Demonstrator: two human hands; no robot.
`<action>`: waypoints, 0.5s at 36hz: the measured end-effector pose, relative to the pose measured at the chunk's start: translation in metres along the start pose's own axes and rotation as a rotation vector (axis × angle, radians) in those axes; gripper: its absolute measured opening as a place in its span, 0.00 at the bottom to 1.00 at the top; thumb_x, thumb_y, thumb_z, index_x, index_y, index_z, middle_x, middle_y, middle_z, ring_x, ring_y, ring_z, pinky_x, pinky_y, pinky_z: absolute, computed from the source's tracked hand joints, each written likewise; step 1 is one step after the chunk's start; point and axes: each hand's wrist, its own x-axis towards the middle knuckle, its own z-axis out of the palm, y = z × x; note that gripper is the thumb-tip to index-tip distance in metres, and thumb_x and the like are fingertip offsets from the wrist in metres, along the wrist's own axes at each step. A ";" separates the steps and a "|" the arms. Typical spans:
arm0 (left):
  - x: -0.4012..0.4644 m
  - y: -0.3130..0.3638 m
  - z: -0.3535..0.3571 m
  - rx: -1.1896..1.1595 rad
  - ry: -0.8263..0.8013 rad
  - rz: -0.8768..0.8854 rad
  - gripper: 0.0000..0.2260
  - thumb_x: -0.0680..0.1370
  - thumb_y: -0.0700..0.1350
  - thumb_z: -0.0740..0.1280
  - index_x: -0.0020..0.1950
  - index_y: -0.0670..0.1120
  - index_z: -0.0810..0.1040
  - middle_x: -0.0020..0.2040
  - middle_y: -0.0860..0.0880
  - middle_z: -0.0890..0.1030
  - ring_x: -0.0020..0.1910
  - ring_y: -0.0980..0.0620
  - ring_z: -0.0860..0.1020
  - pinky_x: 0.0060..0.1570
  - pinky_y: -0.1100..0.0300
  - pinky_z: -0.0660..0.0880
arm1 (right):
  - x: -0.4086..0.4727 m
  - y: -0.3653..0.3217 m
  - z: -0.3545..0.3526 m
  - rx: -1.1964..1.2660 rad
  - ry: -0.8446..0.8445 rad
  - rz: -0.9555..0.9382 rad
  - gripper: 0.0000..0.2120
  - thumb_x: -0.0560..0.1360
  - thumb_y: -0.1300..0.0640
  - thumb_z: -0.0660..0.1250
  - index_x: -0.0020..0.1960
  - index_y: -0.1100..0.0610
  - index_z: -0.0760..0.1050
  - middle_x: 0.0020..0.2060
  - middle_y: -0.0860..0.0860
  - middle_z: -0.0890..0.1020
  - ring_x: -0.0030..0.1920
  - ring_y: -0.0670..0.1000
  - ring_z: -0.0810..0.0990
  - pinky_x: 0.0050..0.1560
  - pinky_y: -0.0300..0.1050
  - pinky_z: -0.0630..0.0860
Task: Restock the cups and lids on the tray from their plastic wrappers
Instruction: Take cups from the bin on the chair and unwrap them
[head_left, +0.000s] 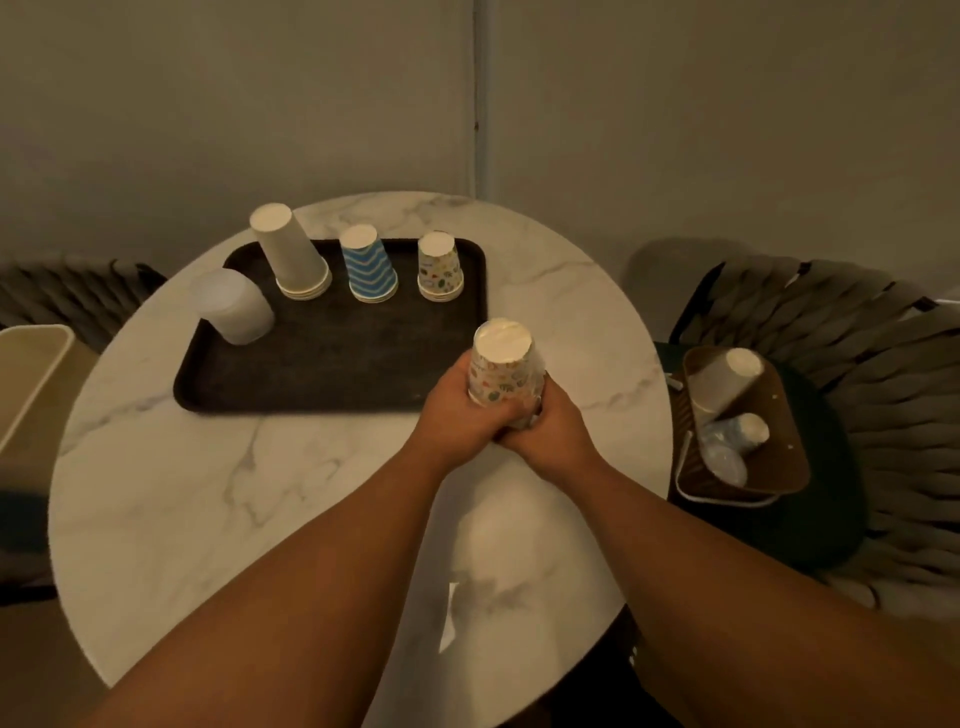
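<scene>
A: Cups (503, 371), a printed stack of them, bottom up, sit just off the near right corner of the tray (332, 364), and both hands are around the stack's lower end.

B: Why hold it there, off the tray?

A: My guess is the wrapper comes off at the open end, which faces down. There is a glint of clear plastic at the base between the hands, though it is too blurred to be sure. Working beside the tray keeps the rows on it undisturbed.

B: How are the hands set?

A: The left hand (457, 410) is curled closed around the lower left of the stack. The right hand (550, 431) is closed too, pressed against the base from the right, fingers bunched as if pinching the plastic. Neither is loose.

B: And on the tray?

A: Along its far edge, three upturned stacks: white cups (291, 254) at the left, blue striped cups (368, 265) in the middle, printed cups (440, 267) at the right. A frosted stack (234, 306) leans over the tray's left edge.

B: Anything left to unpack?

A: Right of the tray, off the table (208, 493), a basket (779, 467) on a chair holds more wrapped items.
</scene>
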 end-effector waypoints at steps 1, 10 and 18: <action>0.001 0.000 0.001 -0.001 -0.003 0.000 0.26 0.69 0.42 0.79 0.58 0.61 0.72 0.52 0.61 0.79 0.52 0.61 0.79 0.49 0.67 0.76 | 0.000 0.000 0.000 0.000 0.006 0.000 0.38 0.62 0.55 0.81 0.68 0.51 0.71 0.62 0.51 0.79 0.61 0.52 0.77 0.62 0.50 0.76; 0.008 -0.006 0.013 0.050 -0.063 0.004 0.28 0.70 0.43 0.78 0.64 0.58 0.69 0.54 0.58 0.78 0.51 0.63 0.77 0.46 0.74 0.74 | 0.002 0.015 -0.007 -0.004 0.059 -0.004 0.38 0.60 0.53 0.81 0.67 0.52 0.72 0.60 0.51 0.80 0.60 0.52 0.79 0.61 0.51 0.77; 0.011 -0.010 0.024 0.100 -0.111 0.028 0.28 0.68 0.42 0.79 0.61 0.60 0.70 0.51 0.63 0.78 0.50 0.66 0.76 0.49 0.71 0.74 | -0.004 0.032 -0.010 0.010 0.129 -0.014 0.37 0.62 0.57 0.82 0.68 0.51 0.71 0.56 0.45 0.77 0.56 0.43 0.76 0.49 0.24 0.69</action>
